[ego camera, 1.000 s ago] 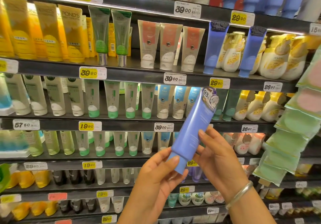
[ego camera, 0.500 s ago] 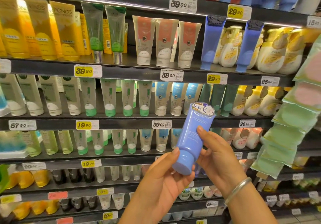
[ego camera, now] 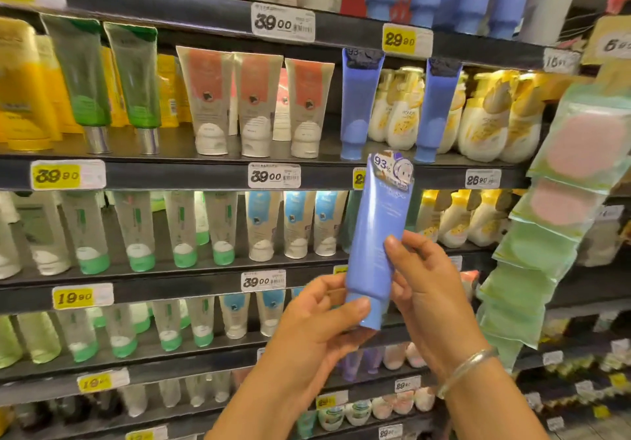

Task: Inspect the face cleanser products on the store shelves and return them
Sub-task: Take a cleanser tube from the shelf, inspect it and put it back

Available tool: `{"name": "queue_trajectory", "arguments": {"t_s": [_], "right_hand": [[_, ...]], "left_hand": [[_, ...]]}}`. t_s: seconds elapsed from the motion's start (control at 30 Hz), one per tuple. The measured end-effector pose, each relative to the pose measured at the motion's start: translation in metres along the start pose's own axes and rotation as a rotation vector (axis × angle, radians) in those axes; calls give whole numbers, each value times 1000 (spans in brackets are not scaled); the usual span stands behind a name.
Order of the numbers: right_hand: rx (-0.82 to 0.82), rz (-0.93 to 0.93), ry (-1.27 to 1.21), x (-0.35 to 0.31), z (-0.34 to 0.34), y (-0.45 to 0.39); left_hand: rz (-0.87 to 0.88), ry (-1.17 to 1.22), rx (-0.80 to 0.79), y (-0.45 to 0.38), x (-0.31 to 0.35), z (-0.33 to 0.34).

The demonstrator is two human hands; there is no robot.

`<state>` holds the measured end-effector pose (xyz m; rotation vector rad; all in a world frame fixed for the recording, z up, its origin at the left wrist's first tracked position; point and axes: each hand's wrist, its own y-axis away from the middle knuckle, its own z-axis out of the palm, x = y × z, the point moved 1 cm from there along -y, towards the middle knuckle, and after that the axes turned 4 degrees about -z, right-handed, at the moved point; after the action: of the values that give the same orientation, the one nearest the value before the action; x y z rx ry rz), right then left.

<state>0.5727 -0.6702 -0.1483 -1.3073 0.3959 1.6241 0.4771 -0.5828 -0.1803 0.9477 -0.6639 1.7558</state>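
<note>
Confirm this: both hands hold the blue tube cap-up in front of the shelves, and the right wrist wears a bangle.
Wrong in one respect: the blue tube is held cap-down, its cap by the left hand and its crimped end with the 93% sticker on top. The head view shows it. The rest stands: the right hand holds it too, in front of the shelves, with a bangle on that wrist.

Blue cleanser tube (ego camera: 377, 234): periwinkle, cap down, crimped end up, near upright with slight rightward lean at top. "93%" sticker with cartoon face near top. Held clear of shelves, in front of mid rows. Two matching blue tubes (ego camera: 358, 104) stand cap-down on shelf above.
</note>
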Motion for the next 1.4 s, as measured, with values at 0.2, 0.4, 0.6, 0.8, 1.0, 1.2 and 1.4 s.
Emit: {"name": "queue_trajectory", "arguments": {"t_s": [0.2,0.4,0.6,0.8,1.0,1.2,1.4], "right_hand": [[-112,-62,163,-12,-15,-43],[-156,-157,166,-19,-29,-98],[-177,-205,198,-31,-40,-160],[-241,-188,203,-41,-38,-212],[-276,-241,214,-48,-27,-246],[-207,-367,345,-44,-25,-263],[-138,-428,449,-29,-23,-268]], "left_hand": [[120,-149,96,-52,8,18],[216,-257,145,-105,21,40],[271,-481,124,-146,44,61],[522,-714,409,-181,80,59],[617,-902,495,-213,104,50],[606,-1027,532,-236,113,49],[680,-944,612,-253,107,47]]}}
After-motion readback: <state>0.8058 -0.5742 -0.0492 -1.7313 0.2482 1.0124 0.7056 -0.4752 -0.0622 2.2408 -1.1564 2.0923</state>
